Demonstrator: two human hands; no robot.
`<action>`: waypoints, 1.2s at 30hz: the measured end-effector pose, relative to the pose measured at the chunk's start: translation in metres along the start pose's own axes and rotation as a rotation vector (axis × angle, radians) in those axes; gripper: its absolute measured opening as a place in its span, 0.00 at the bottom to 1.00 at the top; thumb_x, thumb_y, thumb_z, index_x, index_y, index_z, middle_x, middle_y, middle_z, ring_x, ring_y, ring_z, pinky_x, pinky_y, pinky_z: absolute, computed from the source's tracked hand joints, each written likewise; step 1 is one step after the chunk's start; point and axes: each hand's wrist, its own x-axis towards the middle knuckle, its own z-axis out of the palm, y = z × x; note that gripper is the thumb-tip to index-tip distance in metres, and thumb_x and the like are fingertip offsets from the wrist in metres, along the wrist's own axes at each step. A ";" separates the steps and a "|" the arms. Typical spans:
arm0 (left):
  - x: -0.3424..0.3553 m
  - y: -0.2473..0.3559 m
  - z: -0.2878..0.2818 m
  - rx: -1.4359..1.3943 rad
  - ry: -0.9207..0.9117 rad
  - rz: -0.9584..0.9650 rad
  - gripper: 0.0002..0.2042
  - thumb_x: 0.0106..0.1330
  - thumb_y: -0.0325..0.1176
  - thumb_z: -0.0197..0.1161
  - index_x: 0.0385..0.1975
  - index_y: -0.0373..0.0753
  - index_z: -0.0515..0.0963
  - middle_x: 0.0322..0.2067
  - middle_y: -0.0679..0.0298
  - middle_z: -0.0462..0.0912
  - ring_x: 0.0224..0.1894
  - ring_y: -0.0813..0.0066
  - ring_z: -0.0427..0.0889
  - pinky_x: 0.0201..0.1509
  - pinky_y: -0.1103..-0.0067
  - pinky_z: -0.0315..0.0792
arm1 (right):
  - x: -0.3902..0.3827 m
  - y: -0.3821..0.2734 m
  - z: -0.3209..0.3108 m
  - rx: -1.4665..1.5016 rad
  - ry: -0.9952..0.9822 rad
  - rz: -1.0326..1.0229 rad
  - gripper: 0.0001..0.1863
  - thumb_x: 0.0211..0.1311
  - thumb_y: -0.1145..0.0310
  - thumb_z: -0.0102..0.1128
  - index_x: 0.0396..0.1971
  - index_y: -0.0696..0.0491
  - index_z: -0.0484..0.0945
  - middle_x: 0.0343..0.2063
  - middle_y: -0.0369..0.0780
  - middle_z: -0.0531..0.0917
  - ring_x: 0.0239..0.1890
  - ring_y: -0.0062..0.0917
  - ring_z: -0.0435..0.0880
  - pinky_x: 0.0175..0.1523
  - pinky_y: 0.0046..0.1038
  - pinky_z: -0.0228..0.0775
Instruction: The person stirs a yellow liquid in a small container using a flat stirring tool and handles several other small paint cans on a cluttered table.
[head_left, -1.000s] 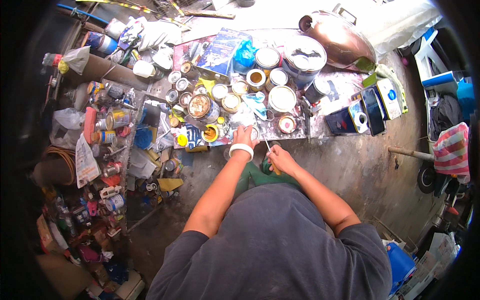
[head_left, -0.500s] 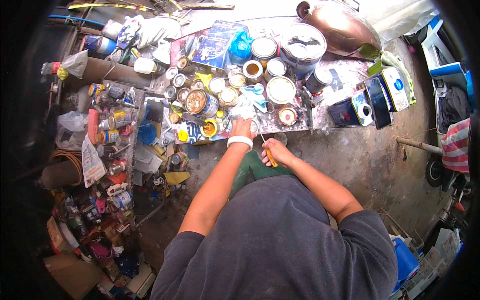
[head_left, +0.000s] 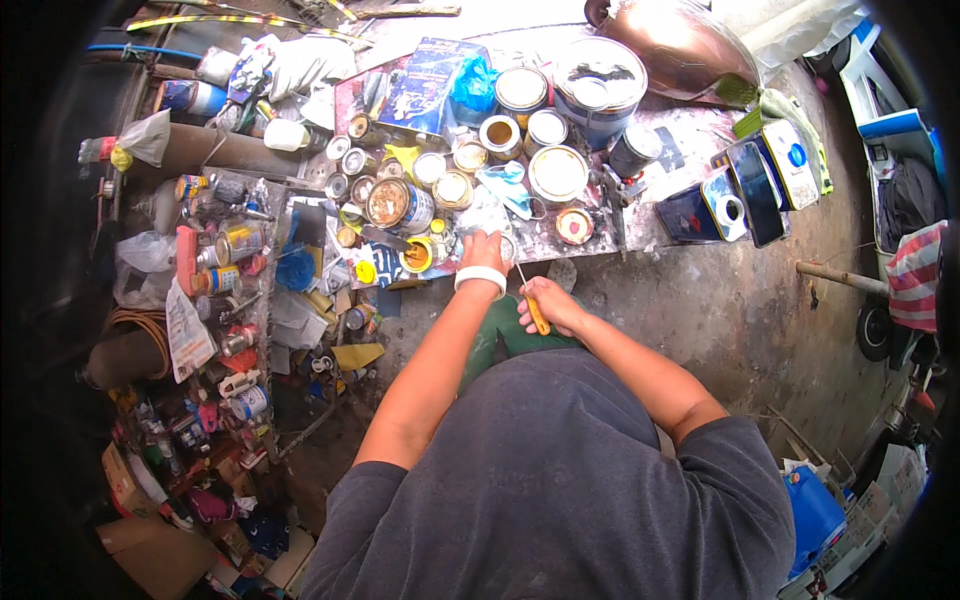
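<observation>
My left hand [head_left: 480, 255], with a white band at the wrist, grips a small metal can [head_left: 504, 246] at the table's front edge. My right hand [head_left: 550, 300] is closed on a screwdriver [head_left: 538, 317] with a yellow handle, whose thin shaft points up at that can. Just left of my left hand stands an open tin of yellow paint [head_left: 417, 260] with a flat stick in it. Rusty-lidded [head_left: 385, 203] and pale-lidded cans [head_left: 558, 174] crowd behind, beside a light blue cloth [head_left: 505, 190].
The paint-spattered table [head_left: 630, 230] also bears a large bucket [head_left: 600, 75], rectangular tins [head_left: 690, 215] and a copper-coloured tank [head_left: 670, 40]. A cluttered bench [head_left: 262, 350] runs along the left. At the right are a metal pipe [head_left: 840, 280] and a striped bag [head_left: 915, 275].
The view has shifted slightly, so the table appears higher in the picture. My right hand has turned a little, showing more of the yellow handle. My left hand stays at the small can.
</observation>
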 end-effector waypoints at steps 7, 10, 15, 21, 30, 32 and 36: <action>0.003 -0.001 0.001 -0.007 0.009 0.001 0.34 0.50 0.40 0.80 0.59 0.41 0.76 0.53 0.52 0.75 0.58 0.51 0.72 0.62 0.64 0.72 | 0.018 0.021 -0.032 -0.299 -0.012 -0.171 0.14 0.79 0.62 0.39 0.52 0.52 0.72 0.28 0.33 0.75 0.25 0.18 0.76 0.27 0.25 0.72; 0.001 0.002 0.007 -0.013 0.041 -0.014 0.34 0.49 0.42 0.80 0.58 0.41 0.77 0.53 0.52 0.76 0.58 0.50 0.72 0.62 0.63 0.71 | 0.022 0.024 -0.043 -0.538 0.038 -0.324 0.15 0.79 0.65 0.42 0.55 0.54 0.74 0.29 0.35 0.77 0.25 0.20 0.78 0.31 0.27 0.73; 0.002 0.004 0.004 0.013 0.071 -0.005 0.33 0.48 0.42 0.81 0.57 0.42 0.77 0.53 0.53 0.76 0.58 0.50 0.72 0.62 0.63 0.72 | 0.056 0.055 -0.062 -1.025 0.394 -1.139 0.14 0.79 0.65 0.42 0.53 0.55 0.75 0.31 0.36 0.78 0.26 0.20 0.78 0.34 0.28 0.73; 0.005 0.000 0.009 0.019 0.108 0.007 0.30 0.48 0.41 0.80 0.53 0.42 0.77 0.50 0.53 0.77 0.55 0.50 0.74 0.60 0.63 0.73 | 0.020 0.023 -0.025 -0.114 -0.020 -0.147 0.16 0.80 0.61 0.39 0.55 0.53 0.72 0.27 0.32 0.74 0.24 0.16 0.74 0.27 0.23 0.70; 0.008 0.006 0.005 0.061 0.068 -0.020 0.31 0.47 0.43 0.81 0.53 0.43 0.77 0.50 0.54 0.77 0.56 0.51 0.75 0.60 0.63 0.73 | 0.052 0.047 -0.064 -0.808 0.238 -0.734 0.15 0.76 0.67 0.47 0.57 0.52 0.74 0.37 0.45 0.81 0.41 0.38 0.82 0.45 0.36 0.75; 0.008 0.008 0.003 0.051 0.039 -0.042 0.30 0.49 0.42 0.80 0.53 0.42 0.77 0.51 0.54 0.77 0.57 0.51 0.74 0.60 0.63 0.73 | 0.046 0.040 -0.064 -0.910 0.277 -0.805 0.14 0.74 0.66 0.50 0.55 0.52 0.75 0.43 0.52 0.81 0.51 0.51 0.78 0.53 0.42 0.72; 0.005 0.011 -0.001 0.033 0.017 -0.048 0.29 0.51 0.41 0.79 0.53 0.41 0.76 0.53 0.54 0.76 0.59 0.51 0.71 0.62 0.64 0.72 | 0.033 0.034 -0.049 -0.542 0.124 -0.463 0.13 0.76 0.63 0.47 0.50 0.53 0.75 0.32 0.43 0.80 0.35 0.35 0.82 0.39 0.34 0.76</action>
